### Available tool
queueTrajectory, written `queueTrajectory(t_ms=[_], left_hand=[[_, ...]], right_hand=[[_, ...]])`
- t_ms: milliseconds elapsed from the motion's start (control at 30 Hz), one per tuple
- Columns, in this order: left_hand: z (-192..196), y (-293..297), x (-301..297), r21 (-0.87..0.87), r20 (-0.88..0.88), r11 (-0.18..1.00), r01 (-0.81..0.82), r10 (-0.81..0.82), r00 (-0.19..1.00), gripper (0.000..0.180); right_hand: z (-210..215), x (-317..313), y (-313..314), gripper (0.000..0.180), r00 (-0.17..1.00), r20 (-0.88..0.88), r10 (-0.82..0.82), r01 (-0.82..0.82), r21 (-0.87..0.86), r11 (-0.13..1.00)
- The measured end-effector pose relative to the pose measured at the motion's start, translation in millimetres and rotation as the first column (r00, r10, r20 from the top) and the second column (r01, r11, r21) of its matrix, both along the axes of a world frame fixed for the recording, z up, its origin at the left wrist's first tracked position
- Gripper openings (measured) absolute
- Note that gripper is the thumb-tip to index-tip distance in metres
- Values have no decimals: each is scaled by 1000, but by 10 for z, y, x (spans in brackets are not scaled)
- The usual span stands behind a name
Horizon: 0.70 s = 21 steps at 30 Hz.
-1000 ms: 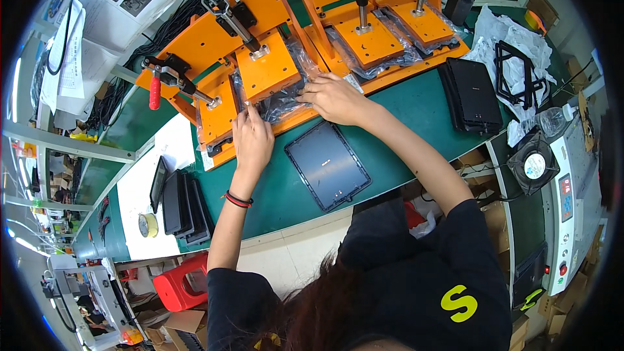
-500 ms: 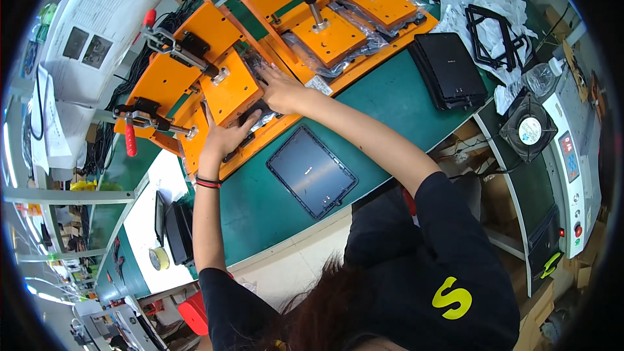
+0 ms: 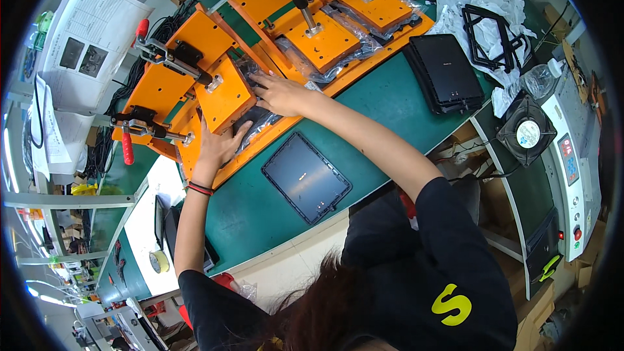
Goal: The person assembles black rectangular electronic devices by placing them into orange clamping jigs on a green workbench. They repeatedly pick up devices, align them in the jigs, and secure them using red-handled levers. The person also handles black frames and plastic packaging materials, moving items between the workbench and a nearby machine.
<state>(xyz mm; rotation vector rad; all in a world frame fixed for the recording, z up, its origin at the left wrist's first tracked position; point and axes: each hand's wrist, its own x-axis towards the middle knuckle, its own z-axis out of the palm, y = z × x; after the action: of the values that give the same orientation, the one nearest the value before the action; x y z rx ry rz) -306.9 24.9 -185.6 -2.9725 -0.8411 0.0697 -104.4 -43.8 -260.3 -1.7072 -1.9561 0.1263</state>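
My left hand (image 3: 220, 146) lies spread at the front of an orange clamping fixture (image 3: 221, 177). Its fingers reach beside a raised orange pressing plate (image 3: 225, 95), and the thumb points over dark, film-covered material (image 3: 260, 117) at the plate's near edge. My right hand (image 3: 281, 95) rests on the other side of that plate, fingers stretched out over the film-covered dark piece; neither hand grips anything visible. What lies under the plate is mostly hidden. A dark rectangular tablet-like housing (image 3: 307, 177) lies on the green table in front of the fixture.
A second orange fixture (image 3: 325, 47) with red-handled clamps stands behind to the right. Stacked black housings (image 3: 445, 71) and black frames (image 3: 487, 39) on white wrapping lie right. A small fan (image 3: 528, 127) sits by a control panel (image 3: 571, 175). Tape roll (image 3: 158, 260) lies left.
The view has shifted slightly. My left hand has drawn a little left and toward me, its thumb farther from my right hand. The right hand stays almost in place on the fixture.
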Motion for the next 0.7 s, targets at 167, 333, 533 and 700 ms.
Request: queueTrajectory(t_ms=[167, 333, 533, 700], left_hand=[[-34, 69, -179, 166, -52, 985, 51, -42, 998, 60], [-27, 165, -429, 248, 73, 969, -6, -12, 997, 58], [751, -95, -445, 3, 767, 983, -186, 117, 631, 36], [1637, 491, 322, -477, 861, 852, 215, 405, 306, 55]], right_hand=[[95, -52, -70, 46, 999, 13, -32, 33, -60, 998], [141, 57, -121, 39, 970, -231, 76, -64, 62, 996], [658, 145, -1183, 26, 658, -751, -49, 286, 189, 939], [928, -114, -1648, 20, 615, -788, 13, 277, 232, 932]])
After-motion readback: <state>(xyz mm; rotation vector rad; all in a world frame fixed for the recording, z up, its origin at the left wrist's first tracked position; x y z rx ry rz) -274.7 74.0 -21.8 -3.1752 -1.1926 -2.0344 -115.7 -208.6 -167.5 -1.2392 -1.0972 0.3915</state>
